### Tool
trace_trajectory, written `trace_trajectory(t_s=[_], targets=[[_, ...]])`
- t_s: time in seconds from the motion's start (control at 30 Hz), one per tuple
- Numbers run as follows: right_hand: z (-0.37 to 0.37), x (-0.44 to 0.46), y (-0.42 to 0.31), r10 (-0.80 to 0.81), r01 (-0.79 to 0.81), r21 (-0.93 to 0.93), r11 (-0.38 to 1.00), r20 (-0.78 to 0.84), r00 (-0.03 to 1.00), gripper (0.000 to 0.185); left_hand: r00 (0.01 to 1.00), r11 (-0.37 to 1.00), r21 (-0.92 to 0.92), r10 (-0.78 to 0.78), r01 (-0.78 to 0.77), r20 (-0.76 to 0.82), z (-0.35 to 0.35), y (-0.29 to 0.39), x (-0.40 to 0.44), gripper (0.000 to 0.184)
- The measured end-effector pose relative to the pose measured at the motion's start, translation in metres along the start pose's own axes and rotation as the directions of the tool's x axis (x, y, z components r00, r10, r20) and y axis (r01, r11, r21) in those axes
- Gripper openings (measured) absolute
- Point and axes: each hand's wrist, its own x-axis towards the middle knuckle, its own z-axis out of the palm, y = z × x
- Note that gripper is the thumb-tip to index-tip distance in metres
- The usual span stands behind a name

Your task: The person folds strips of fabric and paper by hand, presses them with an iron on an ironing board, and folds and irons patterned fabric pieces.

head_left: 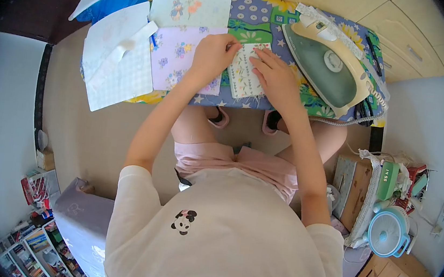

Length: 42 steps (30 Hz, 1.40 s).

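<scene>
A small white fabric piece with a floral print lies on the patterned ironing cover. At its upper left corner, my left hand is closed, with the thumb and fingers pinching the edge; the exact grip is partly hidden. My right hand rests flat on the right side of this piece, fingers stretched out and apart. Left of it lies a lilac floral cloth, partly under my left forearm. A green and cream iron lies to the right of my right hand.
A pale cloth with a printed figure lies at the back. Checked white fabric hangs over the left edge, with a white strip and a blue pen on it. The iron's coiled cord runs along the front right edge.
</scene>
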Motion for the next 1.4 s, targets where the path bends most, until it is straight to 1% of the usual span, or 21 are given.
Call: trace_trajectory(t_s=[0.13,0.2,0.23,0.3,0.43,0.5,0.53,0.6,0.63,0.7,0.73,0.8,0.83,0.9,0.97,1.0,1.07,1.2,1.27,1.33,1.4], targets=[[0.000,-0.003,0.003,0.015,-0.017,0.027,0.999,0.041,0.999,0.026,1.000,0.999,-0.035,0.004,-0.004,0.001,0.002,-0.003,0.000,0.017],[-0.001,-0.003,0.002,0.025,-0.027,0.040,0.999,0.046,0.999,0.026,0.997,0.995,0.066,0.072,-0.071,-0.005,0.004,-0.006,0.001,0.016],[-0.001,-0.004,0.001,0.024,-0.026,0.028,0.999,0.050,0.998,0.027,0.997,0.995,0.066,0.071,-0.070,-0.004,0.004,-0.006,0.001,0.016],[-0.002,-0.005,0.000,0.024,-0.025,0.017,1.000,0.054,0.998,0.027,0.990,0.986,0.092,0.138,-0.136,-0.015,0.003,-0.007,0.001,0.012],[0.000,-0.009,0.002,-0.007,0.006,0.005,1.000,0.047,0.999,0.029,0.982,0.978,0.104,0.188,-0.183,-0.038,0.003,-0.009,-0.002,0.010],[0.002,-0.011,0.002,-0.020,0.020,-0.016,1.000,0.035,0.999,0.030,0.971,0.960,0.176,0.232,-0.219,-0.055,0.003,-0.007,-0.004,0.011],[0.003,-0.011,0.002,-0.027,0.029,-0.034,0.999,0.033,0.999,0.031,0.969,0.958,0.177,0.238,-0.225,-0.062,0.003,-0.005,-0.005,0.011],[0.002,-0.010,0.001,-0.040,0.042,-0.062,0.997,0.025,0.999,0.031,0.927,0.904,0.286,0.360,-0.319,-0.102,0.004,0.000,-0.008,0.015],[0.001,-0.009,-0.001,-0.028,0.029,-0.060,0.998,0.030,0.999,0.032,0.924,0.902,0.285,0.366,-0.324,-0.109,0.005,0.003,-0.010,0.015],[0.002,-0.009,-0.004,-0.018,0.020,-0.064,0.998,0.034,0.999,0.032,0.895,0.832,0.355,0.444,-0.427,0.037,0.009,0.009,-0.016,0.026],[0.003,-0.009,-0.005,0.005,-0.002,-0.066,0.998,0.038,0.999,0.033,0.894,0.831,0.355,0.447,-0.428,0.032,0.015,0.011,-0.022,0.026],[0.002,-0.008,-0.007,0.025,-0.022,-0.073,0.997,0.040,0.999,0.035,0.915,0.819,0.416,0.389,-0.395,0.102,0.027,0.016,-0.033,0.040],[-0.001,-0.007,-0.008,0.029,-0.024,-0.068,0.997,0.061,0.998,0.037,0.915,0.819,0.415,0.392,-0.396,0.098,0.027,0.018,-0.036,0.040],[-0.002,-0.004,-0.009,0.032,-0.026,-0.066,0.997,0.083,0.996,0.040,0.942,0.899,0.283,0.321,-0.334,0.092,0.028,0.022,-0.040,0.047],[0.000,-0.001,-0.011,0.106,-0.106,-0.014,0.994,0.012,0.994,0.045,0.946,0.897,0.301,0.308,-0.324,0.100,0.030,0.022,-0.042,0.049],[0.001,-0.001,-0.011,0.106,-0.106,-0.019,0.994,0.017,0.994,0.045,0.950,0.894,0.322,0.291,-0.311,0.109,0.031,0.022,-0.042,0.051],[0.004,-0.001,-0.008,0.084,-0.078,-0.168,0.983,0.032,0.996,0.049,0.946,0.894,0.309,0.303,-0.325,0.119,0.029,0.021,-0.043,0.053],[-0.003,-0.003,-0.010,0.061,-0.052,-0.199,0.979,0.037,0.997,0.049,0.930,0.882,0.296,0.340,-0.366,0.136,0.024,0.020,-0.044,0.053],[-0.027,0.000,-0.011,0.101,-0.072,-0.126,0.989,0.244,0.965,0.043,0.931,0.879,0.306,0.339,-0.365,0.138,0.024,0.020,-0.044,0.053],[-0.083,0.012,-0.024,0.179,-0.168,-0.088,0.982,0.129,0.975,0.038,0.934,0.879,0.316,0.329,-0.357,0.141,0.025,0.020,-0.044,0.053],[-0.132,0.034,-0.023,0.108,-0.126,-0.234,0.964,-0.088,0.990,0.037,0.925,0.846,0.378,0.363,-0.378,0.113,0.029,0.019,-0.043,0.050]])
